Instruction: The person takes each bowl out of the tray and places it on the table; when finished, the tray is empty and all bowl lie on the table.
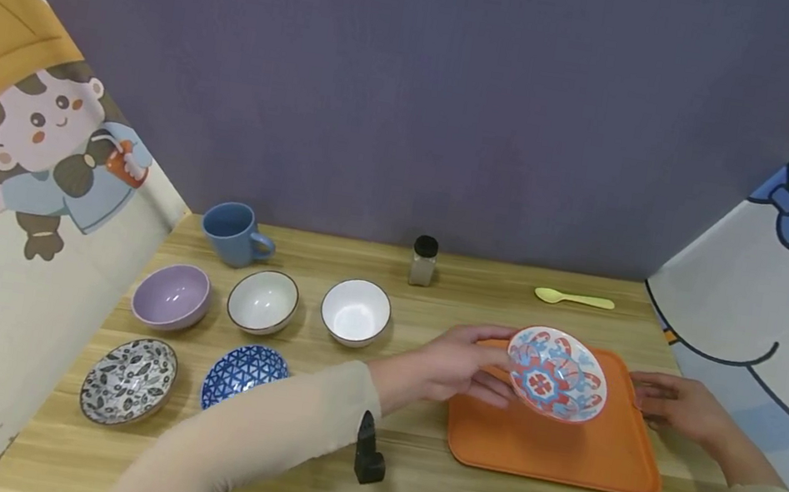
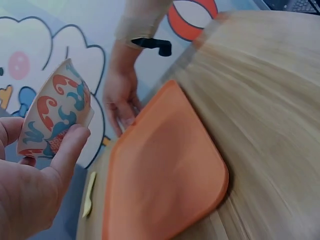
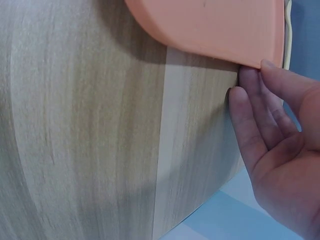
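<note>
My left hand [image 1: 457, 364] grips a patterned bowl [image 1: 558, 374] by its side, its white inside covered in red and blue motifs. The bowl is held up over an orange tray [image 1: 554, 458], tilted. In the left wrist view, the thumb [image 2: 70, 150] lies along the bowl's outer wall while the other fingers are mostly hidden behind it. At the tray's right side, my right hand [image 1: 682, 408] pinches the edge. The right wrist view has its thumb [image 3: 280, 80] on the tray's rim, with the fingertips beneath and beside it.
Left of the tray stand a blue mug [image 1: 229, 235], a purple bowl [image 1: 171, 297], two white bowls [image 1: 263, 301], a black-and-white leaf-patterned bowl [image 1: 129, 381] and a blue patterned bowl [image 1: 243, 376]. A black-lidded jar [image 1: 423, 263] and a yellow spoon [image 1: 574, 299] are near the back wall.
</note>
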Available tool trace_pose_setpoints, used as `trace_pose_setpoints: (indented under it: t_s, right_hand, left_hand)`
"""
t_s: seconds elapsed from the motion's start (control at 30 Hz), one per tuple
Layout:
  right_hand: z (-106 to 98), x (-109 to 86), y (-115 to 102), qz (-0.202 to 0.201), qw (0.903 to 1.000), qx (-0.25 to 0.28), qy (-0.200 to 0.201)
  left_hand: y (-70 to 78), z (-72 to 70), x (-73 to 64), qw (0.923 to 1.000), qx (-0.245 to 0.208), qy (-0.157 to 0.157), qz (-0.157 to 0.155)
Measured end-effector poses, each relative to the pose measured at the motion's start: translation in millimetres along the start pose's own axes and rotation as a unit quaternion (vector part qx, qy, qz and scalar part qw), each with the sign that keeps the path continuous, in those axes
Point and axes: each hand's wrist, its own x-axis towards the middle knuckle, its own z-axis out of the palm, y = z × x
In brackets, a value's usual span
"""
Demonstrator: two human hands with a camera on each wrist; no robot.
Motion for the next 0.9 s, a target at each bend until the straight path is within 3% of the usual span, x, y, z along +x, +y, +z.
trace_pose_setpoints:
  t_s: [0.23,0.5,0.73,0.9]
  right_hand:
    - [0.1,-0.2,2.4,-0.012,0.9998,0.015,-0.011]
    - [0.4,0.7,8.2,-0.015,0.9995,0.023,-0.013]
    - [3.7,2.4,7.2,-0.021,0.9995,0.022,-0.006]
    - [2.7,2.9,8.6,-0.024,0.9996,0.012,-0.004]
  left_hand:
    - [8.8,-28.6,-36.8,0.9997,-0.008,0.010,0.020]
    - [9.8,-52.4,-81.2,0.9970,-0.008,0.062,0.046]
    - [-8.1,-75.6,-122.3,0.9914,-0.002,0.118,0.057]
    - [-26.3,-86.6,-138.0,0.9862,-0.007,0.146,0.078]
